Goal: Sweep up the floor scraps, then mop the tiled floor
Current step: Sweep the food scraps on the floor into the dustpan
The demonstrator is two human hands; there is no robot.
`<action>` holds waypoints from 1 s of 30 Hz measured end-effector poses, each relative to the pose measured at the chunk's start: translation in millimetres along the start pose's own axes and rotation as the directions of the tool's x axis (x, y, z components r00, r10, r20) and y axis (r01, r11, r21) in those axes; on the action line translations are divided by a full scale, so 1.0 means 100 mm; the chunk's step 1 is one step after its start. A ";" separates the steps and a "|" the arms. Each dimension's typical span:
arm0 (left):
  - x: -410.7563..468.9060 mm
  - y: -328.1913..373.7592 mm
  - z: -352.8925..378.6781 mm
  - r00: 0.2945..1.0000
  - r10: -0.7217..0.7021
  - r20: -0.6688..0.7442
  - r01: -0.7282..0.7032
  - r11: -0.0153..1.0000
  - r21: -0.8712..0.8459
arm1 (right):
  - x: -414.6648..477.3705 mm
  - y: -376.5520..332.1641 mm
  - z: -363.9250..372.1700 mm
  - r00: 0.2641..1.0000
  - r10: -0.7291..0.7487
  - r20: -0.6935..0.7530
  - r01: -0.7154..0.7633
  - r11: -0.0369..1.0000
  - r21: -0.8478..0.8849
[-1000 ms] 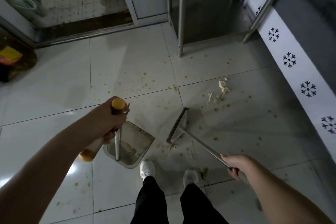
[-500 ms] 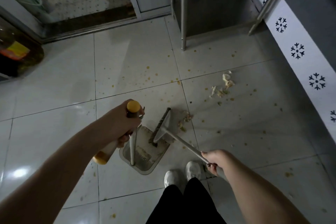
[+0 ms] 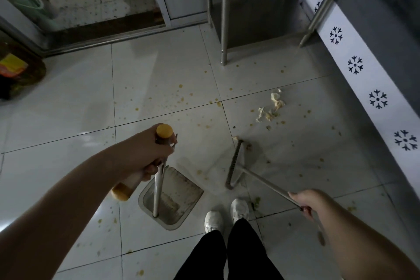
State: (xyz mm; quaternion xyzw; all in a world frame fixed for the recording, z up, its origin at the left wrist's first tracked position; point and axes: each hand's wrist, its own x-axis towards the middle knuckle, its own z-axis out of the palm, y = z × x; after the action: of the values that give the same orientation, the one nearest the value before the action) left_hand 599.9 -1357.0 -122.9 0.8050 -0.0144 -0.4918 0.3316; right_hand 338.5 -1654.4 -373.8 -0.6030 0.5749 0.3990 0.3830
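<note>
Fingers (image 3: 150,169) clamp the dustpan (image 3: 175,198) handle – pan holds faint residue – right hand (image 3: 306,202) grips broom (image 3: 234,163).

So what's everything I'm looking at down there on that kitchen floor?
Dustpan: one, grey metal, on the floor, upright pole with yellow-capped handle.
Broom: one, dark head, thin metal handle, right of the dustpan.
Food scraps: one pale pile, beyond the broom.
Splatters: many, yellowish, across the white tiles.
Table legs: several, steel, far side.
Snowflake panel: one, white, right edge.
Oil bottle: one, dark, yellow label, far left.
Shoes: two, white.
Left hand: grips the dustpan handle.
Right hand: grips the broom handle.
</note>
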 end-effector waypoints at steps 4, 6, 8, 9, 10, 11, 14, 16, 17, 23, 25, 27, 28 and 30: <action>-0.02 0.04 -0.01 1.000 0.015 0.012 -0.015 1.000 0.001 | -0.13 -0.26 0.13 0.973 0.187 0.134 -0.158 0.966 -0.203; -0.03 0.06 -0.01 0.999 0.024 0.030 -0.024 1.000 0.008 | -0.14 -0.35 0.30 0.963 0.211 0.167 -0.172 0.960 -0.219; -0.02 0.08 0.03 0.998 0.029 0.055 -0.030 0.999 0.022 | -0.15 -0.38 0.50 0.970 0.185 0.158 -0.156 0.971 -0.183; -0.01 0.09 0.05 0.998 0.029 0.061 -0.031 0.999 0.030 | -0.16 -0.39 0.60 0.978 0.162 0.132 -0.141 0.977 -0.159; 0.00 0.10 0.08 0.997 0.033 0.063 -0.036 0.999 0.038 | -0.17 -0.39 0.67 0.984 0.143 0.103 -0.128 0.982 -0.139; 0.02 0.12 0.10 0.997 0.042 0.063 -0.044 0.998 0.046 | -0.19 -0.39 0.70 0.990 0.120 0.072 -0.111 0.986 -0.123; 0.06 0.16 0.15 0.996 0.060 0.062 -0.065 0.996 0.069 | -0.18 -0.21 0.65 0.999 0.044 -0.007 -0.045 0.986 -0.164; 0.08 0.18 0.16 0.996 0.059 0.063 -0.064 0.995 0.081 | -0.16 -0.01 0.52 0.996 0.086 0.000 -0.085 0.982 -0.167; 0.09 0.19 0.15 0.996 0.058 0.063 -0.064 0.994 0.087 | -0.16 0.11 0.44 0.993 0.116 0.004 -0.114 0.983 -0.141; 0.15 0.24 0.13 0.995 0.066 0.069 -0.070 0.995 0.064 | -0.11 0.56 -0.08 0.978 0.201 -0.055 -0.208 0.947 -0.244; 0.16 0.26 0.13 0.996 0.067 0.060 -0.070 0.996 0.060 | -0.06 0.62 -0.16 0.978 0.207 -0.031 -0.209 0.948 -0.240; 0.17 0.30 0.14 0.996 0.071 0.050 -0.074 0.994 0.077 | -0.05 0.57 -0.17 0.975 0.219 -0.030 -0.220 0.956 -0.194; 0.17 0.31 0.14 0.996 0.071 0.046 -0.075 0.994 0.083 | -0.07 0.50 -0.16 0.975 0.220 -0.020 -0.220 0.961 -0.167; 0.18 0.36 0.14 0.997 0.072 0.041 -0.075 0.995 0.072 | -0.07 0.28 -0.13 0.980 0.190 0.061 -0.181 0.975 -0.129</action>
State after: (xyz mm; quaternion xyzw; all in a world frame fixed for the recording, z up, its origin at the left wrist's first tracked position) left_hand 608.5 -1398.4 -121.8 0.8061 -0.0684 -0.4937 0.3191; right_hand 310.5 -1665.3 -362.7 -0.5543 0.5886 0.4893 0.3268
